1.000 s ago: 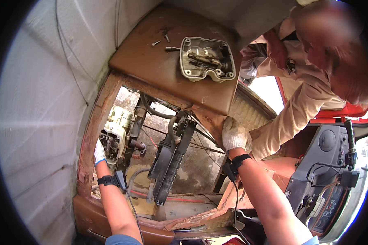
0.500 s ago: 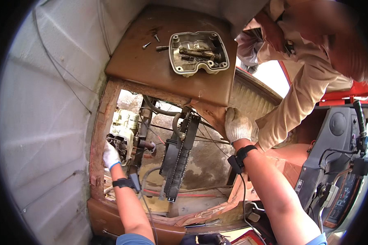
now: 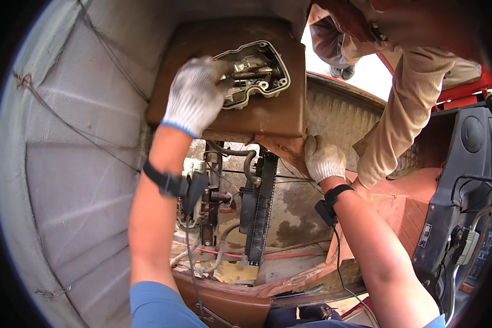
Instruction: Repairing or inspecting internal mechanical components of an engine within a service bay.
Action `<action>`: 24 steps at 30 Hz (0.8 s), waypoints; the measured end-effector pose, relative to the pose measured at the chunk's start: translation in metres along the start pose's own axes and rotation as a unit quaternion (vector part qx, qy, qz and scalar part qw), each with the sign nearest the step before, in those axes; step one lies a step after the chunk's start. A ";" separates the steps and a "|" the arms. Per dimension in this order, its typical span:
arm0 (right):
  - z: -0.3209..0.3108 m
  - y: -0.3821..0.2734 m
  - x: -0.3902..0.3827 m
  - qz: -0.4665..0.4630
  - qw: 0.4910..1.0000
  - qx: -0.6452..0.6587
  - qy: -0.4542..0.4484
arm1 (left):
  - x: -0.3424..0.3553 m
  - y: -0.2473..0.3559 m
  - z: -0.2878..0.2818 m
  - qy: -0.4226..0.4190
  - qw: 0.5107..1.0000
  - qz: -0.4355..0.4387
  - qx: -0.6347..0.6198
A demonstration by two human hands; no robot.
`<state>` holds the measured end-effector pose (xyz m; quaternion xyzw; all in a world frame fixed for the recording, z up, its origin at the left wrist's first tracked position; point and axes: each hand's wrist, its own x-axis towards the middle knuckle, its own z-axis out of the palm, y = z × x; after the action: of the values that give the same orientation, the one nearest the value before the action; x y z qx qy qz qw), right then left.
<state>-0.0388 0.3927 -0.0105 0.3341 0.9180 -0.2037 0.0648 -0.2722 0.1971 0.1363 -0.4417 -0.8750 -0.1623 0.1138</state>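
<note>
My left hand (image 3: 195, 97), in a white knit glove with a blue cuff, is over the left side of a metal engine valve cover (image 3: 287, 82). Its fingers are smeared by motion, so their grip is unclear. The cover lies hollow side up on a brown padded seat (image 3: 281, 117), with dark, oily parts inside. My gloved right hand (image 3: 325, 159) is closed over the edge of the reddish-brown metal frame (image 3: 287, 150) beside the seat. Below my left wrist, the pale engine (image 3: 193, 165) is partly hidden by my forearm.
A black finned radiator (image 3: 263, 199) and hoses (image 3: 224, 240) sit in the floor opening. Another person's beige sleeve (image 3: 413, 104) reaches in beside my right hand. A grey dashboard (image 3: 464, 164) is at right, and a grey padded wall (image 3: 82, 180) stands at left.
My left hand has moved up from the engine to the valve cover, hiding the loose bolts that lay beside it. My right hand has stayed on the frame edge. The view has shifted slightly.
</note>
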 end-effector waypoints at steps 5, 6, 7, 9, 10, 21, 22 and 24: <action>0.003 0.003 0.002 -0.009 0.999 -0.041 0.032 | 0.042 -0.003 0.034 -0.162 0.976 0.036 0.141; 0.003 0.003 0.003 -0.003 0.998 -0.047 0.030 | 0.043 -0.003 0.043 -0.197 0.957 0.046 0.207; 0.001 0.004 0.003 -0.001 0.998 -0.047 0.031 | 0.042 -0.002 0.051 -0.206 0.948 0.044 0.237; -0.001 0.003 0.002 -0.013 1.000 -0.003 0.011 | 0.042 -0.003 0.061 -0.203 0.952 0.045 0.222; -0.002 0.003 0.001 -0.026 0.999 0.008 0.022 | 0.043 -0.004 0.062 -0.180 0.957 0.046 0.223; 0.000 -0.002 -0.001 0.009 0.997 -0.081 -0.010 | -0.126 0.022 -0.025 0.100 0.846 -0.331 -0.405; 0.000 -0.003 0.000 0.018 0.994 -0.107 -0.016 | -0.157 0.034 -0.010 0.136 0.777 -0.341 -0.511; 0.001 -0.003 -0.002 0.046 0.993 -0.110 -0.015 | -0.218 0.053 0.025 0.092 0.766 -0.468 -0.432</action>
<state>-0.0392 0.3890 -0.0103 0.3639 0.9174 -0.1027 0.1240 -0.1030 0.0757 0.0477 0.0366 -0.7961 -0.5959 -0.0988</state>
